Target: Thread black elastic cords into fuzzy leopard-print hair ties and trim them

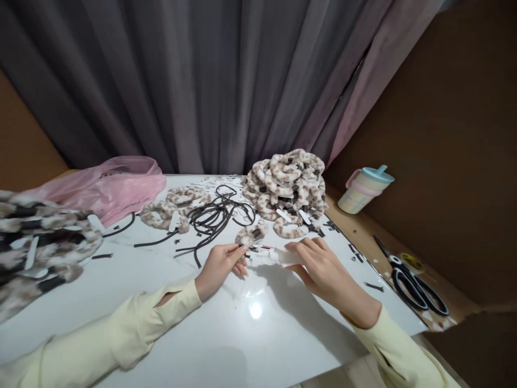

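My left hand (223,267) is closed, thumb and fingertips pinched at the near edge of a small fluffy white-and-brown ring (244,237) with a dark band. Wrapped in my right hand (323,269) is a white bottle-like tool (283,257) with a thin tip. That tip points left and reaches close to my left fingertips and the ring. Exactly what the left fingertips pinch is partly hidden. Just beyond the hands lies a tangle of dark cord (220,210).
A tall pile of fluffy rings (283,178) stands at the back. More fluffy rings (60,226) and a pink plastic bag (109,186) are at left. Scissors (416,288), yellow tape (412,262) and a lidded cup (361,191) sit at right. Cord scraps (374,286) litter the white table (226,334).
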`<state>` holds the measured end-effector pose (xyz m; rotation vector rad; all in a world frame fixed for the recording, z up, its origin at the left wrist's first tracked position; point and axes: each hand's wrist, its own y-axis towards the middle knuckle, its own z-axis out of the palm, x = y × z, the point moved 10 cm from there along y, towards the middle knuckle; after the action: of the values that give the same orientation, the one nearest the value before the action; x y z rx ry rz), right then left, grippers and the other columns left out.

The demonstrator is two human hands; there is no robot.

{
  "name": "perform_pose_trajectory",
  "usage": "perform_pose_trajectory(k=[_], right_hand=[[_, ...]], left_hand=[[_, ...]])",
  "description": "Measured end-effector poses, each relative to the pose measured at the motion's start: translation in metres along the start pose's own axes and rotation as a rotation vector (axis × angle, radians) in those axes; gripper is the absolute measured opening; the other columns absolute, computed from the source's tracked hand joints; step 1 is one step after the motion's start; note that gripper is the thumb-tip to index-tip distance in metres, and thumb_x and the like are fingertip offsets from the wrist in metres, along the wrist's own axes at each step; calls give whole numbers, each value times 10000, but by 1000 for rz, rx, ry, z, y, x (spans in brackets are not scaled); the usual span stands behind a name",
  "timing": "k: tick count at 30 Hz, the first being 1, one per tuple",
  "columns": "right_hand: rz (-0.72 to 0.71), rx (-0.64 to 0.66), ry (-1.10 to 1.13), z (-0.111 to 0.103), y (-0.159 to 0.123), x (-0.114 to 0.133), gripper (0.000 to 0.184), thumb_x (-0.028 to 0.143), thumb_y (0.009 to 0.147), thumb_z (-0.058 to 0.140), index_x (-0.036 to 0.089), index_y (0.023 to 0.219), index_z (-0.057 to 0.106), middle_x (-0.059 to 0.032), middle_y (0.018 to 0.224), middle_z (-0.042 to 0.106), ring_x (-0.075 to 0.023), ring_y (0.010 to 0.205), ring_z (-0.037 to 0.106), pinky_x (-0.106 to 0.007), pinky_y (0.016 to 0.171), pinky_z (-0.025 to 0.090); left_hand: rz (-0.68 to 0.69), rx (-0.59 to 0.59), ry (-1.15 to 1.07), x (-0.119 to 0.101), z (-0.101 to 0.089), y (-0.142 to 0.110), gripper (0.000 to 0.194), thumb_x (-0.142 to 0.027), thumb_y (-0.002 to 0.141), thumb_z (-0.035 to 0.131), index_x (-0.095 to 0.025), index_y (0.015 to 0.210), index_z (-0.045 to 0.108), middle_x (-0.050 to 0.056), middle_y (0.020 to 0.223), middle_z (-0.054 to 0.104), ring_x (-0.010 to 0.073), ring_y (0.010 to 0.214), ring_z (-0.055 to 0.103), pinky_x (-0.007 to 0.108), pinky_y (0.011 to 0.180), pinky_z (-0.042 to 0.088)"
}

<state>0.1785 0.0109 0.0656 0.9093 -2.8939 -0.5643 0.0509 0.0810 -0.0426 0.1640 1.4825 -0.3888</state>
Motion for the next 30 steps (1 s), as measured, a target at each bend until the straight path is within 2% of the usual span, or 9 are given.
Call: perform_pose_trajectory(k=[9, 30], right_hand=[[-71, 1, -10, 6, 13, 17, 119, 158, 902, 396, 152, 880, 513, -84, 782, 596, -194, 674, 471, -322, 627, 287], [-84, -18, -62, 13, 17, 18, 127, 179, 907, 431, 141, 828, 522, -63, 705, 579, -174, 639, 457, -301, 618, 263]], left_hand=[[-1, 11, 14, -1, 2, 1, 399, -489, 730, 600, -105, 626, 578, 28, 553, 600, 132, 447, 608, 211, 442, 465], [0, 30, 30, -1, 2, 1, 388, -469, 754, 576, -100, 635, 558, 25, 539, 600, 130, 433, 607, 210, 437, 473]])
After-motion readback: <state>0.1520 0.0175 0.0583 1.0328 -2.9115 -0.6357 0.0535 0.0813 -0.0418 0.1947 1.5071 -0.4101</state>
